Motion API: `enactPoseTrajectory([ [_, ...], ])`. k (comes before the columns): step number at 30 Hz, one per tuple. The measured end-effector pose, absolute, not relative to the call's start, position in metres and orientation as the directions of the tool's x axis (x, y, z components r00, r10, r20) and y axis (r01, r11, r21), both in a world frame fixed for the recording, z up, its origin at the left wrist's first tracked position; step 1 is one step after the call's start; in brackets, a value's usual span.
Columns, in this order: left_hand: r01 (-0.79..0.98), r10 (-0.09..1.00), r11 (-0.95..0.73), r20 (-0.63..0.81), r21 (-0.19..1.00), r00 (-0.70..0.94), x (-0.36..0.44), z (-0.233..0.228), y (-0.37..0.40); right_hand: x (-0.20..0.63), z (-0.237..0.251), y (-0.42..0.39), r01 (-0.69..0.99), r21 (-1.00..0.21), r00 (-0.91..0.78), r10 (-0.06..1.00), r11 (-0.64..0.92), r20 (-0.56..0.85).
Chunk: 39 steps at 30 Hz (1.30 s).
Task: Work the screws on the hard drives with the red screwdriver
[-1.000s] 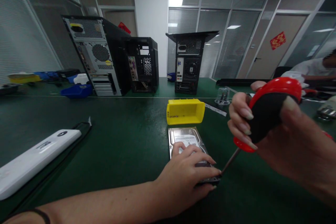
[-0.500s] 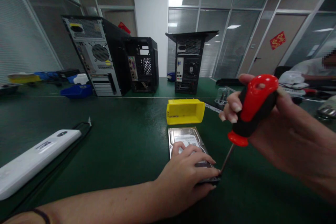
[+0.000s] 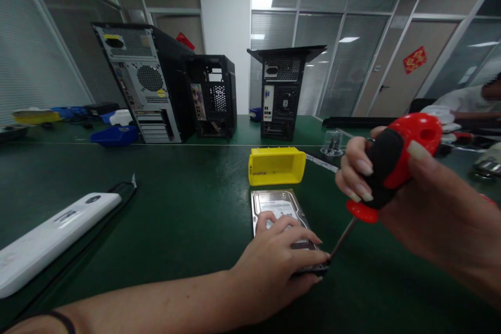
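left hand [image 3: 279,255] flat, pinning hard drive [image 3: 276,205] at lower centre; right hand [image 3: 422,203] wrapped around screwdriver [image 3: 385,169], tip at near-right corner screw; needs steady turning

Surface [image 3: 176,203]: dark green, wide, matte.
Walls: glass partitions [image 3: 336,62] with grey blinds; white pillar [image 3: 224,31] between them.
Door [image 3: 407,70]: brown, red ornament [image 3: 414,60] on it.
Light: ceiling panel [image 3: 261,0] lit, another reflected in the glass.

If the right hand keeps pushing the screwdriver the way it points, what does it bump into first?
Probably the hard drive: the right hand aims the screwdriver down-left, its tip at the drive's near right corner beside the left hand's fingertips. Whether the tip already touches cannot be told.
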<state>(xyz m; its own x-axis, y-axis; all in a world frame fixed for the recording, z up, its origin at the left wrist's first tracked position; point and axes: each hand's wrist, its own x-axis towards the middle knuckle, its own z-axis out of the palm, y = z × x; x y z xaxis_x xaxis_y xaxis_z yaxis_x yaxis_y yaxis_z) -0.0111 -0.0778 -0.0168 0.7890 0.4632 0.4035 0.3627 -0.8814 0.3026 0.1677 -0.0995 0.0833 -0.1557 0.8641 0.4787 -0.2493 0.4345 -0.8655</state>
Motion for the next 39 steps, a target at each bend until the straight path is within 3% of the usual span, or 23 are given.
enactPoseTrajectory([
  [8, 0.352, 0.466, -0.878, 0.406, 0.326, 0.786, -0.011, -0.018, -0.077, 0.169, 0.080, -0.099, -0.334, -0.865, -0.143, 0.887, 0.376, 0.440],
  [13, 0.337, 0.452, -0.885, 0.421, 0.320, 0.787, -0.012, -0.020, -0.077, 0.167, 0.081, -0.096, -0.303, -0.876, -0.228, 0.864, 0.375, 0.448],
  [21, 0.334, 0.450, -0.886, 0.424, 0.321, 0.786, -0.011, -0.020, -0.076, 0.169, 0.081, -0.101, -0.336, -0.880, -0.149, 0.903, 0.337, 0.402],
  [29, 0.323, 0.441, -0.891, 0.442, 0.318, 0.781, -0.012, -0.023, -0.076, 0.163, 0.083, -0.100, -0.304, -0.894, -0.229, 0.886, 0.329, 0.404],
  [33, 0.319, 0.411, -0.910, 0.482, 0.265, 0.774, -0.013, -0.030, -0.073, 0.174, 0.076, -0.098, -0.302, -0.886, -0.142, 0.902, 0.353, 0.408],
  [35, 0.316, 0.395, -0.918, 0.486, 0.240, 0.780, -0.013, -0.033, -0.070, 0.181, 0.071, -0.097, -0.329, -0.899, -0.105, 0.935, 0.288, 0.338],
  [39, 0.318, 0.372, -0.928, 0.487, 0.193, 0.790, -0.011, -0.036, -0.067, 0.184, 0.067, -0.098, -0.368, -0.890, -0.189, 0.916, 0.268, 0.354],
])
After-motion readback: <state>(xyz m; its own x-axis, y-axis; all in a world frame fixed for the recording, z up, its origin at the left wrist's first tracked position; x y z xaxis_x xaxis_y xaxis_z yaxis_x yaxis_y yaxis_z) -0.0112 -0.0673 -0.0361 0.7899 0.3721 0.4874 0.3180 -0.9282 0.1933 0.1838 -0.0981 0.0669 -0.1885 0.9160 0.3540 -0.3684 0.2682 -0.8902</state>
